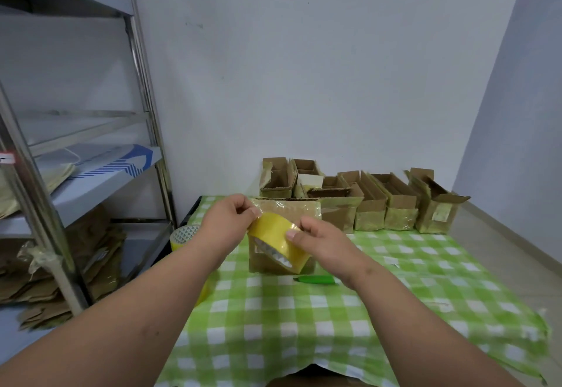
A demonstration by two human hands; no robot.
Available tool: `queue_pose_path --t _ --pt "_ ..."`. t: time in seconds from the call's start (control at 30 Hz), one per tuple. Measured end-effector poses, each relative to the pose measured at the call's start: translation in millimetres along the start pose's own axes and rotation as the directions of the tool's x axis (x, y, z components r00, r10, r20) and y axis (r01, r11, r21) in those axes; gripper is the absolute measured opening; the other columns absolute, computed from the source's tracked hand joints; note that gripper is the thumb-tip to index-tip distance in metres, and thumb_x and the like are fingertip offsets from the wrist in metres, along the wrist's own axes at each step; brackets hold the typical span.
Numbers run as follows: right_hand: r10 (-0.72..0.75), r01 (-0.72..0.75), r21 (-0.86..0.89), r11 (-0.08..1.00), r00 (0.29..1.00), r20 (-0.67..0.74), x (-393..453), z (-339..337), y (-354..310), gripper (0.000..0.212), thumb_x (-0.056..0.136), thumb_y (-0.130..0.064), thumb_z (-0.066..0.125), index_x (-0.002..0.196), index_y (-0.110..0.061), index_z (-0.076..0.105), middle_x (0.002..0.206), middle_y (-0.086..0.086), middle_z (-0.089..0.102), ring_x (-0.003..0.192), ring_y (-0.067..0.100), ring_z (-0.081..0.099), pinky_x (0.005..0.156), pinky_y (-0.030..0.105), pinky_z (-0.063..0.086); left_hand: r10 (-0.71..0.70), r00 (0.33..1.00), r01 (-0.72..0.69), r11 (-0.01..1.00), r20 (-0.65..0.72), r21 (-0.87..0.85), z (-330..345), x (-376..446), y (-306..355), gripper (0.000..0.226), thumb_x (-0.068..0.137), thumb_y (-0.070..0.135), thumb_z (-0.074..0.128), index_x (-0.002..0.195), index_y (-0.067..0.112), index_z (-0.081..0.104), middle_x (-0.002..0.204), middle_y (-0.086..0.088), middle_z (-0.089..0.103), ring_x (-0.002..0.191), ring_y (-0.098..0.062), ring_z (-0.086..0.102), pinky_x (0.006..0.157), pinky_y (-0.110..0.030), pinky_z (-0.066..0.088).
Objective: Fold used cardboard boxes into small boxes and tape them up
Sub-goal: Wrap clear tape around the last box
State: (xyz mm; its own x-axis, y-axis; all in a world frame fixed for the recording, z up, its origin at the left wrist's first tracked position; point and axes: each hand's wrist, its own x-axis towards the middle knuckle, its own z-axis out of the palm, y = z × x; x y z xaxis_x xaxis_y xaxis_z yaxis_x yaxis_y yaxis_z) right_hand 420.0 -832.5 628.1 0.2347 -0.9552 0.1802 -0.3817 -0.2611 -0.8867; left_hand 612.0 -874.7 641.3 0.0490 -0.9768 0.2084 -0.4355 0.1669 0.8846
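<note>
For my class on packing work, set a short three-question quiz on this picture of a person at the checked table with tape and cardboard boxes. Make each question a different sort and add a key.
1. True or false: the right hand holds the yellow tape roll while the left hand pinches its loose end.
2. Where does the green marker lie?
A. on the metal shelf
B. on the checked tablecloth, in front of the box being taped
C. inside an open box
3. Fill in: the row of open boxes stands at the table's far edge, against the ____.

Key: 1 true; 2 B; 3 wall
</note>
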Motion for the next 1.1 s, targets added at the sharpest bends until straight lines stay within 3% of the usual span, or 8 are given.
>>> queue_pose_path --t 0.1,0.3,0.47,0.63,0.8,0.93,1.03,1.1 --pt "-0.015 0.015 -0.005 1.0 1.0 0.011 12.4 -17.5 -14.8 0.016 0.083 -0.033 0.069 0.082 -0.019 0.063 0.078 -0.004 0.061 0.075 0.011 0.056 0.075 0.032 0.042 -0.04 0.999 0.036 0.993 -0.029 -0.109 0.1 11.4 12.5 0.018 0.094 0.017 0.061 0.076 0.014 0.061 0.081 -0.011 0.066 0.076 -0.021 0.06 0.079 -0.044 0.056" --pt "0.012 -0.01 -0.064 0.998 0.999 0.033 36.6 -42.3 -33.4 0.034 0.064 -0.041 0.074 0.084 -0.017 0.06 0.07 -0.009 0.058 0.068 0.011 0.056 0.066 0.03 0.043 -0.054 0.997 0.035 0.958 -0.06 -0.284 2.8 35.2 29.2 0.019 0.096 0.009 0.057 0.077 0.011 0.059 0.068 -0.003 0.06 0.069 -0.017 0.058 0.066 -0.033 0.055" --pt "0.027 -0.028 -0.179 0.983 1.0 -0.009 49.7 -73.9 -32.0 0.037 0.065 -0.028 0.086 0.096 -0.02 0.068 0.085 -0.002 0.071 0.079 0.014 0.067 0.076 0.034 0.052 -0.157 0.979 0.091 0.908 -0.131 -0.41 -10.1 70.7 23.8 0.017 0.098 0.011 0.056 0.08 0.011 0.057 0.076 -0.007 0.058 0.073 -0.019 0.06 0.064 -0.037 0.057" --pt "0.028 -0.046 -0.162 0.986 0.994 -0.11 67.9 -108.4 -21.9 0.057 0.049 -0.041 0.086 0.101 -0.029 0.067 0.096 0.0 0.073 0.089 0.02 0.071 0.079 0.04 0.057 -0.223 0.971 0.164 0.881 -0.084 -0.444 -17.5 94.8 10.7 0.013 0.098 0.01 0.057 0.084 0.01 0.056 0.078 -0.01 0.058 0.072 -0.018 0.06 0.064 -0.037 0.058" --pt "-0.002 -0.024 -0.176 0.984 0.989 -0.146 85.5 -123.9 -17.8 0.054 0.05 -0.04 0.084 0.099 -0.03 0.063 0.092 0.001 0.068 0.082 0.018 0.066 0.065 0.028 0.046 -0.263 0.96 0.192 0.867 -0.095 -0.461 -0.7 116.8 6.7 0.015 0.097 0.009 0.057 0.082 0.012 0.056 0.074 -0.008 0.056 0.068 -0.017 0.06 0.06 -0.035 0.057" --pt "0.065 -0.097 -0.214 0.972 0.986 -0.153 94.6 -129.2 1.8 0.061 0.049 -0.046 0.08 0.107 -0.03 0.067 0.103 -0.003 0.067 0.093 0.016 0.064 0.073 0.029 0.049 -0.314 0.941 0.226 0.86 -0.126 -0.457 0.3 128.6 -5.3 0.016 0.097 0.006 0.053 0.083 0.012 0.053 0.073 -0.007 0.052 0.065 -0.016 0.056 0.054 -0.033 0.055" --pt "0.092 -0.123 -0.174 0.977 0.98 -0.175 98.4 -131.1 13.7 0.069 0.049 -0.047 0.082 0.114 -0.031 0.068 0.107 -0.005 0.068 0.096 0.014 0.065 0.076 0.029 0.051 -0.333 0.942 0.275 0.838 -0.043 -0.472 1.1 130.7 -10.8 0.017 0.099 0.004 0.05 0.084 0.012 0.052 0.074 -0.008 0.048 0.065 -0.019 0.055 0.052 -0.035 0.057" --pt "0.093 -0.124 -0.184 0.975 0.981 -0.169 100.2 -132.4 15.0 0.059 0.057 -0.042 0.087 0.112 -0.031 0.069 0.106 -0.006 0.067 0.094 0.012 0.064 0.072 0.026 0.049 -0.351 0.936 0.317 0.808 0.027 -0.497 4.7 130.4 -11.7 0.02 0.101 0.005 0.044 0.085 0.012 0.051 0.081 -0.008 0.045 0.068 -0.024 0.057 0.056 -0.04 0.06"
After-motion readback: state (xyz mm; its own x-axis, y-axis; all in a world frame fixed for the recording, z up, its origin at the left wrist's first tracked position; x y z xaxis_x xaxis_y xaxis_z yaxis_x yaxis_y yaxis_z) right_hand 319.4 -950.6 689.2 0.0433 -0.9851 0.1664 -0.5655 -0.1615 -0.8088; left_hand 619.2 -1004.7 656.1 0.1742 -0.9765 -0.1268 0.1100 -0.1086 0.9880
